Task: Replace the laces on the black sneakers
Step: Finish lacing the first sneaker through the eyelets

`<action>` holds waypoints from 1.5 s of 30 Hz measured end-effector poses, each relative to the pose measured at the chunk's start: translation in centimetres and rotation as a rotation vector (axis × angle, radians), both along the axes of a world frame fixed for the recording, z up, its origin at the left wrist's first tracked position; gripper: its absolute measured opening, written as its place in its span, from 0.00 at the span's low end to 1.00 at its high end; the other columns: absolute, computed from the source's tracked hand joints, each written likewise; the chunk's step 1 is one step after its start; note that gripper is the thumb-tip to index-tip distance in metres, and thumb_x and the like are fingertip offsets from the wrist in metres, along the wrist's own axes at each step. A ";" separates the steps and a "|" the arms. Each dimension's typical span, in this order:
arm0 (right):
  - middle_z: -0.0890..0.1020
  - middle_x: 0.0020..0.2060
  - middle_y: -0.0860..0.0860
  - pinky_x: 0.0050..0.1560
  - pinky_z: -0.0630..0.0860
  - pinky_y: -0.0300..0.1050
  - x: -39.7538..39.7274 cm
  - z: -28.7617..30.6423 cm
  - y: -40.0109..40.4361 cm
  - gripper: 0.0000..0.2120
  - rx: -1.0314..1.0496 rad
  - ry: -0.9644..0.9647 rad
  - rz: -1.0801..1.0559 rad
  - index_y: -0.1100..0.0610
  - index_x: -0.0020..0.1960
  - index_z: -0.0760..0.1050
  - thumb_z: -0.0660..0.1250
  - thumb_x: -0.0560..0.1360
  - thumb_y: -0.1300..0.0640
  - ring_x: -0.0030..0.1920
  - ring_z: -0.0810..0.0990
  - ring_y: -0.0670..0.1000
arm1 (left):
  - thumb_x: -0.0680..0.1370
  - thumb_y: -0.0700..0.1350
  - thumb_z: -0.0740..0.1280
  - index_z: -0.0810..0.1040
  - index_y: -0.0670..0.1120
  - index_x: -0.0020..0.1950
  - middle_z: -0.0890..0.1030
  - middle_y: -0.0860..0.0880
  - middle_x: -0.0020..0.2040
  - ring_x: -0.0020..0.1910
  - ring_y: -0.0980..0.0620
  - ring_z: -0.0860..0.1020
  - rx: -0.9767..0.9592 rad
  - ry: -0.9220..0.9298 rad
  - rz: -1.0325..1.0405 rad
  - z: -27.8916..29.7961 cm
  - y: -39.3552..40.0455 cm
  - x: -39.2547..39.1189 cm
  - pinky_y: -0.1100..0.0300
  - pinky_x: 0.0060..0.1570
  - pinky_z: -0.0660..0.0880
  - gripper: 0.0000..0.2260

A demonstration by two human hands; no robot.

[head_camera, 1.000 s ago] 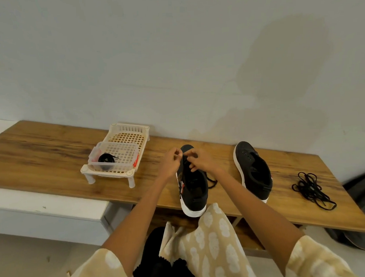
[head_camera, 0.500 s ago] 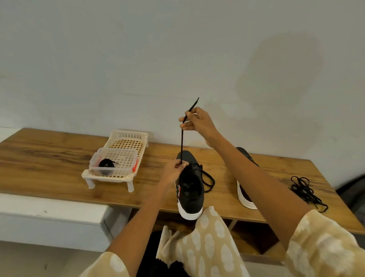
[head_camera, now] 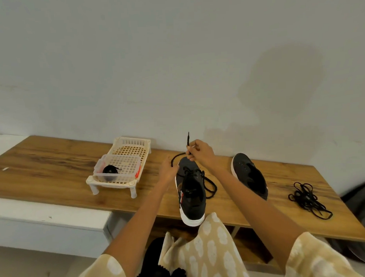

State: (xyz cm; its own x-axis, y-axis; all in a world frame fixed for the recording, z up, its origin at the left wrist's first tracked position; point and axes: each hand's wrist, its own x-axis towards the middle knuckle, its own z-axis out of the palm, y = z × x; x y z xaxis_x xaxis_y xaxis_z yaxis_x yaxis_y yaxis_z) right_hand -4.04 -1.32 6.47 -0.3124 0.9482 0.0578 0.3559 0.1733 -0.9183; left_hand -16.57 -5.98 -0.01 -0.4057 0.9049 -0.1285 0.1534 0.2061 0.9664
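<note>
Wooden bench (head_camera: 54, 163) against pale wall (head_camera: 174, 55)

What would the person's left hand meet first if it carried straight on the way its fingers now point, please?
Probably the loop of black lace arching just beyond the left hand, which points away towards the wall. Past that lies bare wooden bench top, then the wall; depth is hard to judge from this single view.

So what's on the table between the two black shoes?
A loose loop of black lace trailing from the near sneaker lies on the wooden table, short of the other sneaker; the head view shows it.
</note>
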 end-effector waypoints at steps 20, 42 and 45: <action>0.70 0.62 0.52 0.54 0.71 0.44 3.1 -8.2 -3.2 0.21 0.101 -0.613 -0.009 0.56 0.64 0.69 0.68 0.75 0.50 0.59 0.74 0.54 | 0.82 0.48 0.57 0.78 0.50 0.59 0.82 0.48 0.49 0.48 0.48 0.79 -0.004 0.618 -0.037 -1.4 -1.4 1.0 0.55 0.46 0.75 0.12; 0.78 0.49 0.51 0.43 0.73 0.40 8.6 -13.9 -1.3 0.09 0.045 -0.660 -0.151 0.56 0.57 0.77 0.61 0.79 0.56 0.47 0.77 0.49 | 0.79 0.41 0.60 0.75 0.49 0.62 0.74 0.46 0.61 0.64 0.47 0.68 -0.149 0.873 0.096 -6.0 -0.7 -0.1 0.51 0.63 0.63 0.13; 0.78 0.42 0.52 0.43 0.70 0.42 9.6 -11.3 -0.1 0.12 -0.010 -0.268 -0.415 0.59 0.51 0.75 0.57 0.81 0.54 0.45 0.78 0.53 | 0.79 0.40 0.59 0.76 0.49 0.63 0.75 0.47 0.59 0.62 0.48 0.70 0.004 0.806 0.114 -4.3 0.3 0.9 0.52 0.63 0.62 0.14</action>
State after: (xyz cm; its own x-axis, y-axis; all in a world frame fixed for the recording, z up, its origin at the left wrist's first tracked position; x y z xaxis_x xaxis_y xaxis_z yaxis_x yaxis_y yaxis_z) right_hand 5.61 -1.43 -4.80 0.0893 0.9959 0.0172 0.6171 -0.0418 -0.7857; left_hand -15.63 -5.71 -4.33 -0.4620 0.8521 0.2458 0.7805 0.2591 0.5689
